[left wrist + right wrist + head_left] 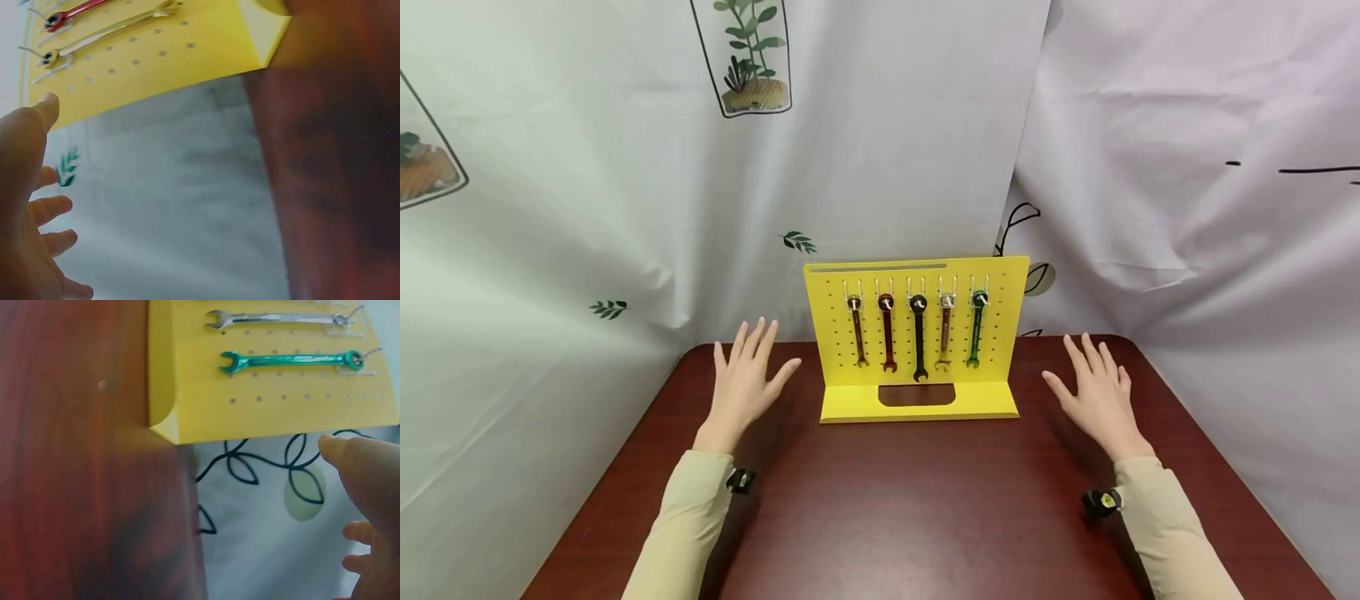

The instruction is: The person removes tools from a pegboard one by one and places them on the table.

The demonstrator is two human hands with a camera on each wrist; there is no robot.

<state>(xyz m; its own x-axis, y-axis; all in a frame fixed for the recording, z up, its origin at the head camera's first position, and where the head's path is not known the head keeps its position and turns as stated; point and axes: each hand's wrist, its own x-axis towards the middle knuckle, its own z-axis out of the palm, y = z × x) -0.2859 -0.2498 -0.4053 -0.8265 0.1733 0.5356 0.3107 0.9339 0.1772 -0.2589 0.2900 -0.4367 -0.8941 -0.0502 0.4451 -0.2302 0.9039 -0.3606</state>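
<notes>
A yellow pegboard stand stands at the back of the table, with several combination wrenches hung by their ring ends on white hooks. From left to right hang a gold wrench, a red wrench, a black wrench, a silver wrench and a green wrench. To the left of the stand, my left hand is spread with straight fingers and holds nothing. My right hand is likewise spread to the right of the stand, apart from it. Both wrist views show the fingers touching no wrench.
A dark red-brown table lies under both arms. White cloth with printed plants hangs behind the table and along its sides. Small dark devices sit on the left wrist and the right wrist.
</notes>
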